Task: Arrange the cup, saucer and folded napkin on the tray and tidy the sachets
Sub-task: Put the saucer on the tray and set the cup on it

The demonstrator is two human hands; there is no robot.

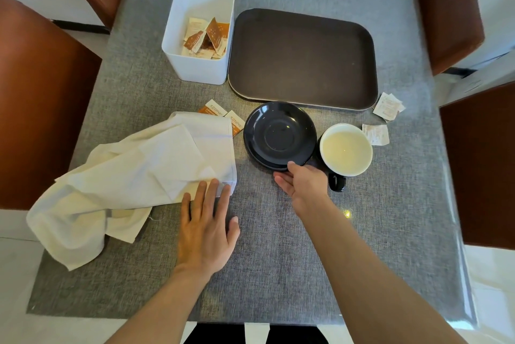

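A dark saucer (279, 134) lies on the grey table just in front of the dark brown tray (302, 58). My right hand (302, 183) grips the saucer's near rim, thumb on top and fingers under the edge. To its right stands a dark cup (345, 148) with a cream inside and a handle toward me. A crumpled white napkin (133, 173) sprawls at the left. My left hand (206, 229) lies flat on the table, fingertips on the napkin's near corner. Orange sachets (216, 111) peek from under the napkin. White sachets (387, 105) lie right of the tray.
A white box (195, 67) with several sachets inside stands left of the tray. Another white sachet (376, 134) lies by the cup. Brown leather chairs (39, 98) flank the table on both sides. The table's near edge is just below my forearms.
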